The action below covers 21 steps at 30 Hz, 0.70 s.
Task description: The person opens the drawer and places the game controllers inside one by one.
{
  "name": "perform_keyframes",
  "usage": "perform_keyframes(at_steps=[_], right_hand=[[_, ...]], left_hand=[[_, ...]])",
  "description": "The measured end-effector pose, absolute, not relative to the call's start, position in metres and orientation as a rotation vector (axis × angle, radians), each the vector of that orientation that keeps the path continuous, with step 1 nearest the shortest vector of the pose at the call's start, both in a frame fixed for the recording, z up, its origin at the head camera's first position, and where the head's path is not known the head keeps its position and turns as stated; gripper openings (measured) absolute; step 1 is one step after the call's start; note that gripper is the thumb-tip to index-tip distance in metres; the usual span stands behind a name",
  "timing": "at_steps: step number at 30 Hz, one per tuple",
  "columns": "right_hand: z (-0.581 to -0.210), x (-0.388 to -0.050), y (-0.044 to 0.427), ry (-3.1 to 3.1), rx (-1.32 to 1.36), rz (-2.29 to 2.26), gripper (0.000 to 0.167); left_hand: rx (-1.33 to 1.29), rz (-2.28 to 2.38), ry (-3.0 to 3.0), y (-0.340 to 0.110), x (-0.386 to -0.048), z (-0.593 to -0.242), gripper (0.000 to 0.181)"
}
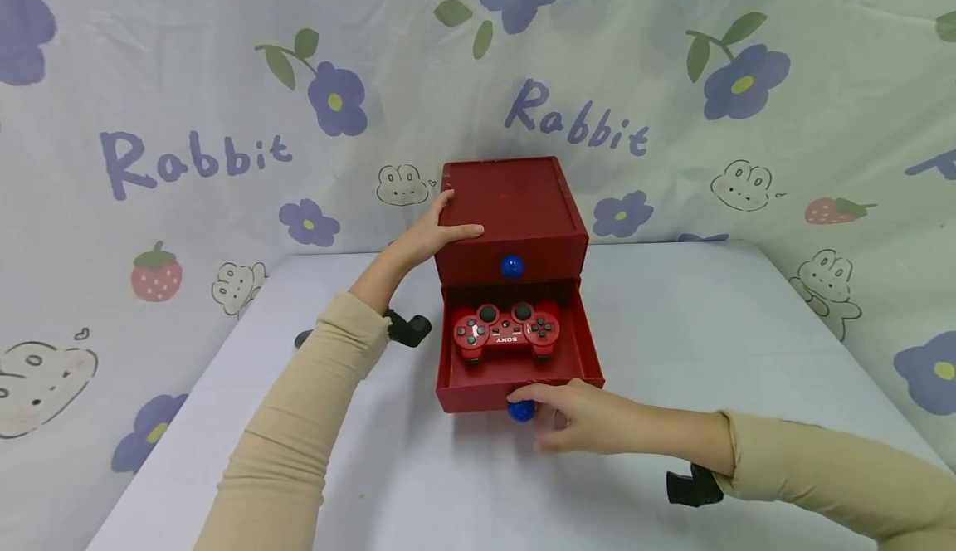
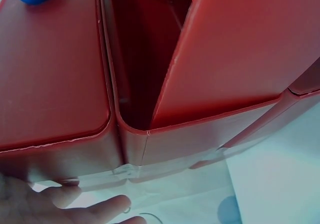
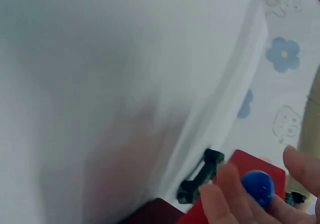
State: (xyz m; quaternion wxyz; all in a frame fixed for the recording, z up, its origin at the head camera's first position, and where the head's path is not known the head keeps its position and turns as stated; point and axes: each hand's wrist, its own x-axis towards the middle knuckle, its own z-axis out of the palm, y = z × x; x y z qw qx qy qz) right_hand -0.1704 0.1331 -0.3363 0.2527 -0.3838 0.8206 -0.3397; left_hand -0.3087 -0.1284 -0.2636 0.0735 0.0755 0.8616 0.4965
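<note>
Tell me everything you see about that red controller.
The red controller looks like plastic, with two black sticks, dark buttons and SONY lettering. It lies face up on the floor of the open lower drawer, turned with its sticks toward the cabinet and its shoulder buttons toward the drawer front. Neither the left hand nor the right hand touches it.

Behind the white table I see a pale cloth hanging, and it closes in along the table's left and right sides too. Purple flowers, rabbit faces and the word "Rabbit" show above the table's far edge; a printed strawberry sits to the table's left. Soft shadows dim the table.
</note>
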Motion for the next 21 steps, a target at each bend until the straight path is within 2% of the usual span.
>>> perform_keyframes(at_steps=[11, 21], right_hand=[[-0.361, -0.172, 0.122, 2.363, -1.109, -1.103, 0.030], [-0.359, -0.177, 0.121, 2.364, -1.091, -1.164, 0.028]], left_hand=[[0.225, 1.517, 2.571, -0.127, -0.309, -0.263, 0.089], [0.222, 1.518, 2.568, -0.128, -0.310, -0.263, 0.089]])
